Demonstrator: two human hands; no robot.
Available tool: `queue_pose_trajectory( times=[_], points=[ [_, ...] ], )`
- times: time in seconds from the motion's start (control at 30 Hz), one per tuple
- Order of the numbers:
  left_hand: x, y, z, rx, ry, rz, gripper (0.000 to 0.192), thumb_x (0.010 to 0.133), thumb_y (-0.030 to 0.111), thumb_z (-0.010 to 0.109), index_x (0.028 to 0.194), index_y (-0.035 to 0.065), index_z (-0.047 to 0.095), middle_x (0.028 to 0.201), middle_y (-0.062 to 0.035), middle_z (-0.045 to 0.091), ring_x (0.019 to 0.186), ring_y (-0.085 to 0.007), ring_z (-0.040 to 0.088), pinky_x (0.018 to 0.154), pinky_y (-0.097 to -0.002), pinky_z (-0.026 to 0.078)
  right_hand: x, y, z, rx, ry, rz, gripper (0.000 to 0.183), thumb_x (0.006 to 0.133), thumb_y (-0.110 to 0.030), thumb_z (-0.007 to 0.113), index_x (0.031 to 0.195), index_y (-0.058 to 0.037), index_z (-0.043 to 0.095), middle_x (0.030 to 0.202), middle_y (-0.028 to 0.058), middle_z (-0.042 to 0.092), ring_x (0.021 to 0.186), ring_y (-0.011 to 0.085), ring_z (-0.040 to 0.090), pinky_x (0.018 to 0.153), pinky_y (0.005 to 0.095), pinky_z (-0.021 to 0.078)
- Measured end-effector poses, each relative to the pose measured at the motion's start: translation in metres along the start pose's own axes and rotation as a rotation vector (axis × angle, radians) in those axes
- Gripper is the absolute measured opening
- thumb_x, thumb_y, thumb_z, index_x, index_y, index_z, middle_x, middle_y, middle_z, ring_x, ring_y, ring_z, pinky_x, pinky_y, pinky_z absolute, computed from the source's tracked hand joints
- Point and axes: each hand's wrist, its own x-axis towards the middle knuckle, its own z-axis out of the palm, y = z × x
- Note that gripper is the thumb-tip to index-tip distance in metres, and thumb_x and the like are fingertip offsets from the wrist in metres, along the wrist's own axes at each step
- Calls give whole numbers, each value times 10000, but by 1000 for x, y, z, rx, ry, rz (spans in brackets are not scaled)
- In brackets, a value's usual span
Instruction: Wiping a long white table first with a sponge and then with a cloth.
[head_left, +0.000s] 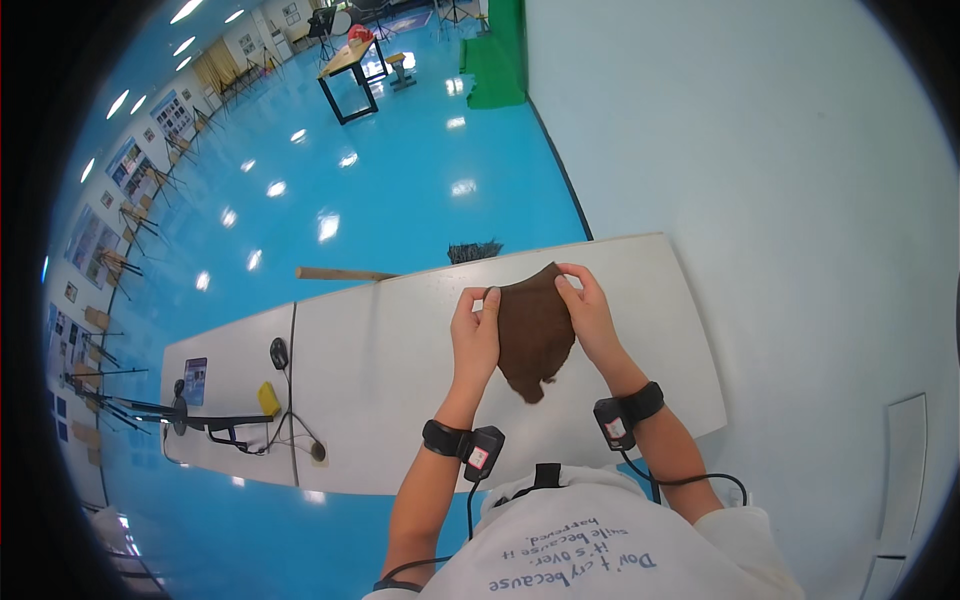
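Between my two hands hangs a brown cloth (535, 330), held by its upper corners above the white table (375, 390). My left hand (476, 330) pinches the left corner between thumb and fingertips. With thumb and index finger, my right hand (589, 307) grips the right corner, which sits a little higher. The cloth's top edge sags slightly, and its lower edge is uneven and bunched to a point. Each wrist wears a black strap with a small boxed device (484, 453) and a cable.
On the table's left part are a computer mouse (279, 352), a yellow object (268, 399), a black stand (225, 422) and cables. A wooden stick (345, 274) and dark bristles (475, 252) show past the far edge. A pale wall (750, 187) rises on the right.
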Motion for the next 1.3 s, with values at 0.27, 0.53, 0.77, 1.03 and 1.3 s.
queue_pose_trajectory(
  times=[0.27,0.53,0.77,1.03,1.3],
  points=[
    [16,-3,4,-477,-44,-131,307,966,295,503,1111,26,540,930,-28,611,831,-81,569,716,-231,472,-36,43,12,272,-215,186,516,935,-303,551,1335,-55,339,1124,65,573,1010,128,559,818,298,456],
    [10,26,-9,-577,-121,-221,419,927,301,570,1216,13,473,960,-71,631,828,-139,632,708,-246,516,-33,19,25,185,-394,174,368,898,-162,581,1218,7,519,1117,37,588,994,103,539,873,282,432],
    [16,-2,-31,-669,-257,-253,459,876,96,620,1279,52,405,966,-35,589,863,-119,594,737,-228,472,-21,15,1,262,-384,96,215,880,-40,564,1075,-70,478,1018,24,593,986,100,539,848,268,440],
    [0,-15,-27,-376,-216,-342,969,853,216,670,1450,126,-88,1229,-120,541,1101,-205,537,893,-351,451,-27,3,24,325,-296,100,458,902,-4,505,1319,-110,348,1146,66,535,1021,138,553,847,272,470],
    [-9,-43,-6,-26,-42,-118,548,896,138,587,1366,98,309,846,-79,652,703,-121,593,625,-266,471,-22,42,29,-147,61,-202,394,907,34,445,1284,-72,405,968,64,588,877,102,566,763,235,475]
  ],
)
